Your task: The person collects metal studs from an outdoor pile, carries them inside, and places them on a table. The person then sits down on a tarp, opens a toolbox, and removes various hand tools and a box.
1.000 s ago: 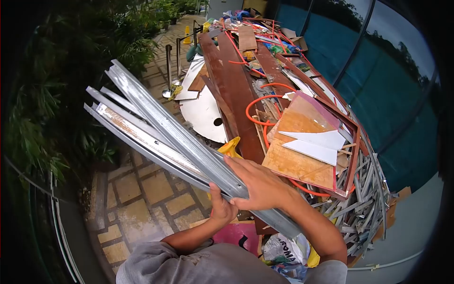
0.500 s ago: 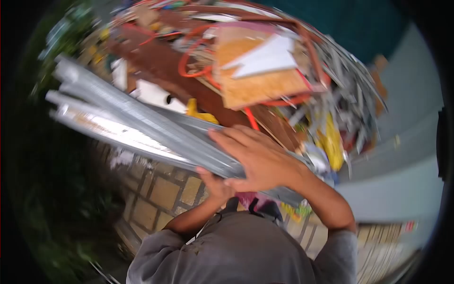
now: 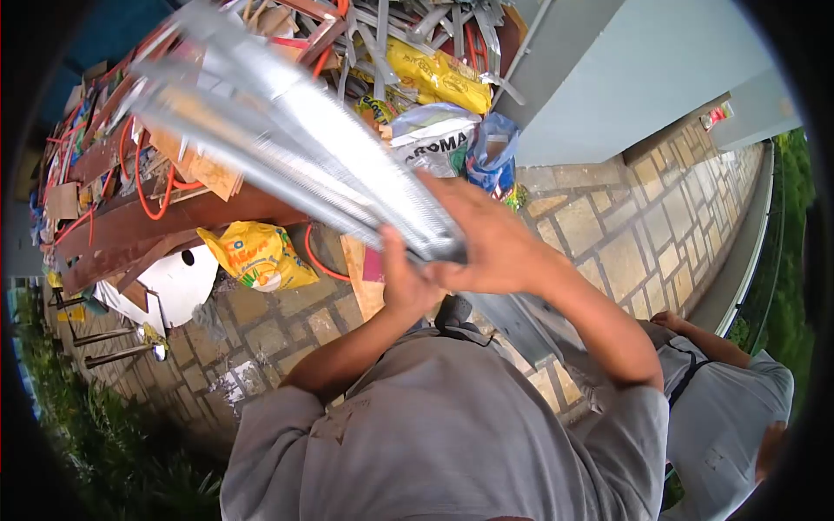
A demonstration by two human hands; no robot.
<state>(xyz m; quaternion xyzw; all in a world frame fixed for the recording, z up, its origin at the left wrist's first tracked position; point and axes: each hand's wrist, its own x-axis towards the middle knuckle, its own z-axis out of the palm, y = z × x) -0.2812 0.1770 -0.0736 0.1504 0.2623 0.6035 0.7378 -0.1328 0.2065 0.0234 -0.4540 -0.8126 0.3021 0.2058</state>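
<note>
A bundle of long silvery metal channels [image 3: 313,130] slants across the view, from the upper left down past my waist. My left hand [image 3: 407,280] grips it from the near side, thumb up along the edge. Over the top lies my right hand [image 3: 491,239], its fingers wrapped around the far side and partly hidden. The two hands meet in front of my chest. The bundle's far ends are blurred, and its lower end [image 3: 521,326] passes under my right forearm.
Scrap lies heaped ahead, with metal strips and orange tubing [image 3: 156,213]. Beside it are a yellow sack [image 3: 259,256], a white sack [image 3: 434,139] and a blue bag [image 3: 493,152]. Another person [image 3: 725,408] is close at my right. Stone paving [image 3: 599,230] runs along a grey wall [image 3: 643,78].
My view has swung to the right, bringing the sacks, the paving and the other person into sight. The bundle now points more steeply up; both hands still hold it.
</note>
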